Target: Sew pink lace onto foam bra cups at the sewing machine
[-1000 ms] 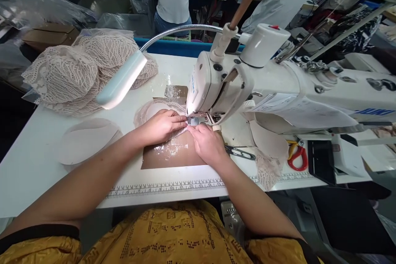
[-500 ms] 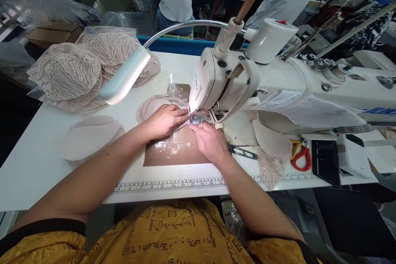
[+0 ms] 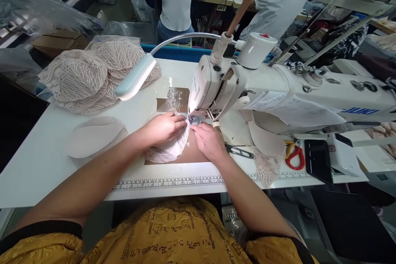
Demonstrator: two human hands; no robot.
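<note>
Has left hand (image 3: 165, 128) flat on lace piece (image 3: 167, 152) over brown sheet (image 3: 195, 154), centre frame, fingers close together on top (thumb hidden, so can't tell on a pinch). Shows most of lace piece below those fingers, upper edge beside needle end of white sewing machine (image 3: 201, 84). Places right hand (image 3: 210, 140) just right, fingertips near lace edge; can't tell if pinching.

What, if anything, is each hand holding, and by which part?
The left hand lies on the lace piece, near its edge at the sewing machine; the right hand is close by that edge. Whether either pinches it cannot be told.
</note>
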